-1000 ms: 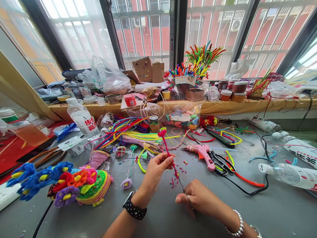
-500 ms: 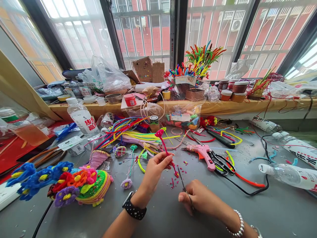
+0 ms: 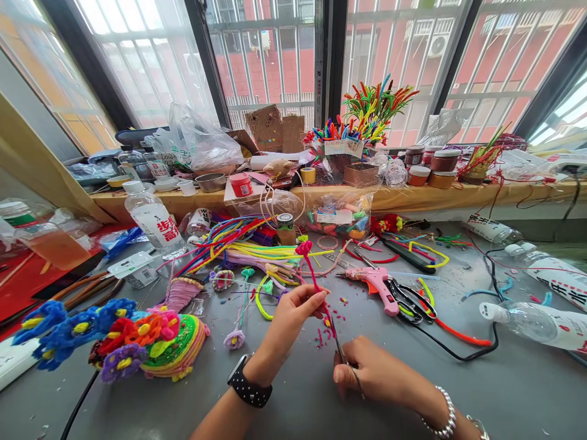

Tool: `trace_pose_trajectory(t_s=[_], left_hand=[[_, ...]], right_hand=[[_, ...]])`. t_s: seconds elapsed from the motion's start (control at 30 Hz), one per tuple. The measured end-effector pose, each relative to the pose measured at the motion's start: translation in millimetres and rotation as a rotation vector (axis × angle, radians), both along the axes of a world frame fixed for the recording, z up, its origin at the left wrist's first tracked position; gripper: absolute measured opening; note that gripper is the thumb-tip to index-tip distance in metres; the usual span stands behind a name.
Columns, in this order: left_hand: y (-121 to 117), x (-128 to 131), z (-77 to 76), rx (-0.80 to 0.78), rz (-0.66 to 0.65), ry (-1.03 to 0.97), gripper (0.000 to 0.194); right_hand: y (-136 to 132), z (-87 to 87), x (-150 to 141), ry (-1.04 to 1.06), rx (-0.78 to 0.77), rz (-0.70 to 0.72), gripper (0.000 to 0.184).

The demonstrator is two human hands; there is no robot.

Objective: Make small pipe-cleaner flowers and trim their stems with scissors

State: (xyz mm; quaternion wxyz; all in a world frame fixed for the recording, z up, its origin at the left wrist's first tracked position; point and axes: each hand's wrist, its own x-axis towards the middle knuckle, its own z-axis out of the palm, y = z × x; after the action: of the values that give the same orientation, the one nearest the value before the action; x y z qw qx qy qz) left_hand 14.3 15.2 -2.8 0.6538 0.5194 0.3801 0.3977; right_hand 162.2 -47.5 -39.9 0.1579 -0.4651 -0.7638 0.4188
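Between the thumb and fingers of my left hand (image 3: pixel 298 311) is a pink pipe-cleaner flower (image 3: pixel 304 249), its bloom up and its stem slanting down past the fingers. My right hand (image 3: pixel 367 366) is closed around a pair of scissors (image 3: pixel 342 353), their blades pointing up at the lower end of the stem. The blade tips meet or overlap the stem; whether they touch it I cannot tell. Small pink clippings (image 3: pixel 320 338) lie on the grey table just below.
A pink glue gun (image 3: pixel 378 286) and black-handled pliers (image 3: pixel 410 302) lie to the right, near bottles (image 3: pixel 532 324). Pipe cleaners (image 3: pixel 261 256) are heaped behind my hands. At left stand bright pipe-cleaner flowers (image 3: pixel 123 339) and an upright water bottle (image 3: pixel 156 223).
My left hand has shifted slightly right and down with the pink flower. The scissor blades have come up against or over the lower stem; the right hand has moved slightly right.
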Motion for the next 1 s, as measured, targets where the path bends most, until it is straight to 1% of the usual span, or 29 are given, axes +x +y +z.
trace_pose_trajectory(t_s=[0.1,0.23,0.47,0.63,0.8,1.0], left_hand=[[-1.2,0.6,1.7,0.009,-0.007,0.012,0.019],[-2.3,0.8,3.1,0.021,0.01,0.036,0.018],[-1.5,1.2,-0.3,0.03,-0.025,0.068,0.019],[-1.9,1.1,-0.3,0.058,-0.023,0.077,0.019],[-1.9,0.4,-1.1,0.062,0.002,0.088,0.021],[-2.9,1.6,0.9,0.057,-0.019,0.08,0.02]], right_hand=[[-0.5,-0.5,-0.1,0.018,-0.003,0.029,0.079],[0.0,-1.3,-0.3,0.027,0.001,0.025,0.076],[-1.2,-1.0,-0.7,0.058,-0.027,0.026,0.075],[0.0,-3.8,0.6,0.057,-0.031,0.014,0.074],[0.9,-4.4,0.5,0.072,-0.019,0.017,0.077],[1.2,-7.4,0.2,0.064,-0.043,-0.014,0.075]])
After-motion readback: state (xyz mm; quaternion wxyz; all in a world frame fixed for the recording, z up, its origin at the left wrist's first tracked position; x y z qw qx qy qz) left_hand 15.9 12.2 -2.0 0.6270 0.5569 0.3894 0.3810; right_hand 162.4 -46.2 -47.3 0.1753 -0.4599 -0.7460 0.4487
